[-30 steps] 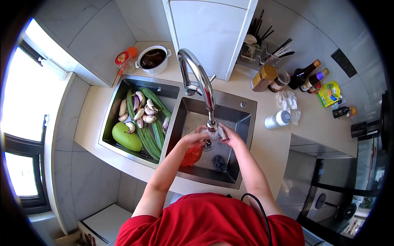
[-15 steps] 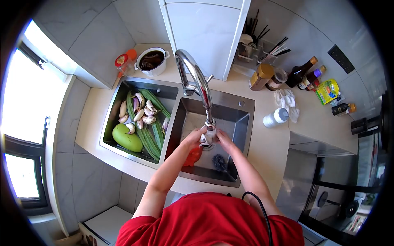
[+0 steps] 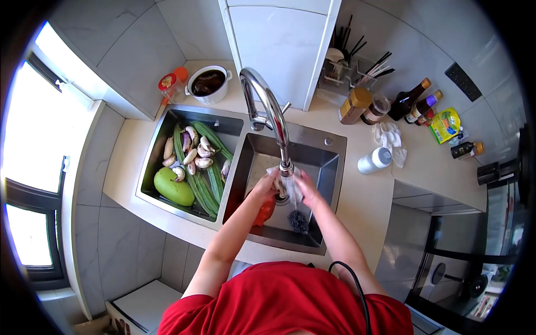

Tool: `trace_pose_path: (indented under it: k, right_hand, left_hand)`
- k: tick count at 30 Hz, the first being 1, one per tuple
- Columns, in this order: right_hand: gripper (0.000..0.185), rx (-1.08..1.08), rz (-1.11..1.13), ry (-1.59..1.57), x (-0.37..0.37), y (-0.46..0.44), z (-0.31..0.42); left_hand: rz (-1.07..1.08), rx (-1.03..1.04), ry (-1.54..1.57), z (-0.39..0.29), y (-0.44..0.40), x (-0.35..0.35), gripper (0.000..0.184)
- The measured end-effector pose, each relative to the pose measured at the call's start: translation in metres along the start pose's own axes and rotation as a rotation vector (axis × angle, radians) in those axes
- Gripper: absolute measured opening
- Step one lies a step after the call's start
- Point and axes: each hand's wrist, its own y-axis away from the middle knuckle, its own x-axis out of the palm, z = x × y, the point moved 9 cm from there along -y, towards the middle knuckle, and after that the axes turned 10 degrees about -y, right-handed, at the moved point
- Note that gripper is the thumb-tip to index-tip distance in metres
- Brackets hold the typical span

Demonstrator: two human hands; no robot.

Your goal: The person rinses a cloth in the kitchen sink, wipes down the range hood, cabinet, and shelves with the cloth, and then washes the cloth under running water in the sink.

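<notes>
Under the chrome faucet [image 3: 268, 103], my left hand [image 3: 266, 185] and my right hand [image 3: 307, 189] are closed on a wet, whitish piece that looks like a thin cloth [image 3: 293, 190]. It hangs between them over the drain in the right sink basin [image 3: 329, 195]. Water appears to run onto it from the spout. Below my left wrist lies a red-orange bag-like thing [image 3: 264, 212], partly hidden by the forearm. A dark scouring pad [image 3: 297, 221] rests on the basin floor near my right wrist.
The left basin [image 3: 146, 187] holds a green gourd [image 3: 173, 187], long ridged gourds [image 3: 213, 138] and several purple-white pods or bulbs [image 3: 190, 156]. A white pot [image 3: 209, 97] stands behind it. To the right are a white bottle [image 3: 374, 161], a crumpled cloth [image 3: 391, 139] and several condiment bottles [image 3: 410, 99].
The whitish cloth was bunched between my hands and now hangs more spread out. Both hands have risen slightly towards the spout. Other things stay put.
</notes>
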Motion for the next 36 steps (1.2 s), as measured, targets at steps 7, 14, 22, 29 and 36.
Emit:
trace_pose_path:
  k: [7,14,22,29,36]
  right_hand:
    - [0.032,-0.528,-0.516,0.852,-0.004,0.006,0.046]
    - [0.033,-0.562,-0.037,0.895,-0.004,-0.008,0.061]
    - [0.032,-0.347,0.107,0.964,0.005,-0.003,0.036]
    - [0.042,-0.345,-0.134,0.863,-0.021,0.006,0.051]
    - [0.046,0.017,0.240,1.456,0.036,0.019,0.030]
  left_hand:
    - [-0.184,-0.022,-0.142,0.026,-0.005,0.017,0.024]
    - [-0.054,-0.031,-0.009,0.009,-0.007,-0.014,0.050]
    - [0.226,0.019,-0.166,-0.011,0.019,0.029,0.033]
    - [0.006,0.230,-0.864,-0.041,0.028,0.010,0.032]
    - [0.120,0.388,-1.600,-0.072,0.039,0.028,0.035]
